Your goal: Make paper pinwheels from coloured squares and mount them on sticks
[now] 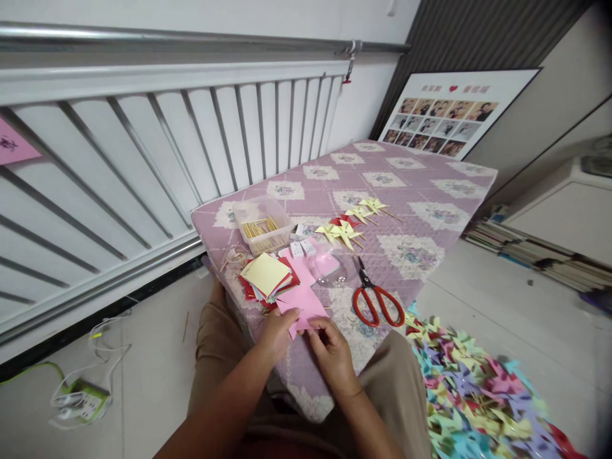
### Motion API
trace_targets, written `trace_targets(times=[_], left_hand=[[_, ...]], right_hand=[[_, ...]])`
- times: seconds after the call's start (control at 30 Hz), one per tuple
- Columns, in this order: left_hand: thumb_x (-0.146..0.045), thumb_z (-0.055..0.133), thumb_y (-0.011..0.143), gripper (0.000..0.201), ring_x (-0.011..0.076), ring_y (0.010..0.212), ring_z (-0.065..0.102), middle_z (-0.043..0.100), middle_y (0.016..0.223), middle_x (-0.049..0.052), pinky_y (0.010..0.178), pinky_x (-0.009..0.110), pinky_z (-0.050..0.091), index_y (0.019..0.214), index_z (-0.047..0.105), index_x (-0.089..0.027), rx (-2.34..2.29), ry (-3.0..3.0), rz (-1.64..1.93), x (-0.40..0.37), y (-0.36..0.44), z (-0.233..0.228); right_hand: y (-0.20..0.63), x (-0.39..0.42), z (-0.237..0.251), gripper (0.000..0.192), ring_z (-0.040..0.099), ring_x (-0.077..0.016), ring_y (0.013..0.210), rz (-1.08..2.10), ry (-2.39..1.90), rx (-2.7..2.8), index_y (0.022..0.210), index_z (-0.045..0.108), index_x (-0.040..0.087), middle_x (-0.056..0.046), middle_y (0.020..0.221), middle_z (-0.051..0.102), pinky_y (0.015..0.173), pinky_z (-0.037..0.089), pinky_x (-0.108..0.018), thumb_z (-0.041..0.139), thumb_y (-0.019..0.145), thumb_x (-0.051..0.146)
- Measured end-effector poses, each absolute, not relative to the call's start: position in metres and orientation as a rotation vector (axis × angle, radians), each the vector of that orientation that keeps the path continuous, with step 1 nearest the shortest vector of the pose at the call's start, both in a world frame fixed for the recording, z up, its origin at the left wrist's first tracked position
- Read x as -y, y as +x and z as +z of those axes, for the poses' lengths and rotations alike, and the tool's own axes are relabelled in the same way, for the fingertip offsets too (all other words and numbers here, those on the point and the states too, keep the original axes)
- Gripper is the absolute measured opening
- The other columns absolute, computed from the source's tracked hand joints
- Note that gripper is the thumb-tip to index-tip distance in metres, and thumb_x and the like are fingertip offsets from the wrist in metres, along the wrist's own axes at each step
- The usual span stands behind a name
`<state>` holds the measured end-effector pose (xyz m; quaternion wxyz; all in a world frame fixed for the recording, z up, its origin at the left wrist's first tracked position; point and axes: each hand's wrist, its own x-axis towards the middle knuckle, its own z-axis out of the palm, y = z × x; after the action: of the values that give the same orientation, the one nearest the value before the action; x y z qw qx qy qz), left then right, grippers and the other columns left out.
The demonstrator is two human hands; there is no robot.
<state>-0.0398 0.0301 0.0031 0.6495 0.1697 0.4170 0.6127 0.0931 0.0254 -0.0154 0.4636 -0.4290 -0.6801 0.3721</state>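
A piece of pink paper [306, 306] with cut, pointed corners is held near the table's front edge. My left hand [278, 331] pinches its left side, thumb on top. The fingertips of my right hand [331, 352] close on its lower right edge. Just beyond lies a stack of square paper sheets [268, 275], pale yellow on top with red below. Red-handled scissors [371, 298] rest to the right, blades slightly apart. Near them sits a clear round dish [329, 271] with small shiny bits in it, partly over more pink paper.
A plastic box [262, 223] holds thin wooden sticks. Several yellow pinwheels [346, 234] and a red one lie on the flowered tablecloth [411, 252]. Many coloured pinwheels [478, 389] are heaped at the lower right. A radiator [191, 140] borders the table; a power strip [86, 400] lies on the floor.
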Motion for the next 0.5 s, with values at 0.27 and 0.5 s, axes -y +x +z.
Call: trace_targets(times=[0.27,0.5], left_hand=[[-0.036,0.074,0.067,0.025,0.0099,0.048,0.047,0.057,0.055,-0.003,0.049,0.024,0.036,0.066,0.059,-0.016,-1.036,0.504,1.346,-0.032,-0.0388,-0.0028],[-0.037,0.073,0.067,0.024,0.0113,0.051,0.051,0.06,0.059,-0.002,0.053,0.024,0.04,0.072,0.063,-0.016,-1.108,0.51,1.302,-0.0313,-0.0381,-0.0069]], right_hand=[[0.0932,-0.0257,-0.0083,0.017,0.061,-0.0199,0.081,1.028,-1.034,1.654,0.081,0.061,0.023,-0.002,0.082,0.066,0.078,0.045,-0.032,0.052,0.095,0.026],[0.0922,-0.0271,-0.0137,0.021,0.058,-0.0192,0.075,0.995,-1.091,1.595,0.075,0.059,0.022,-0.002,0.076,0.062,0.073,0.044,-0.031,0.051,0.094,0.028]])
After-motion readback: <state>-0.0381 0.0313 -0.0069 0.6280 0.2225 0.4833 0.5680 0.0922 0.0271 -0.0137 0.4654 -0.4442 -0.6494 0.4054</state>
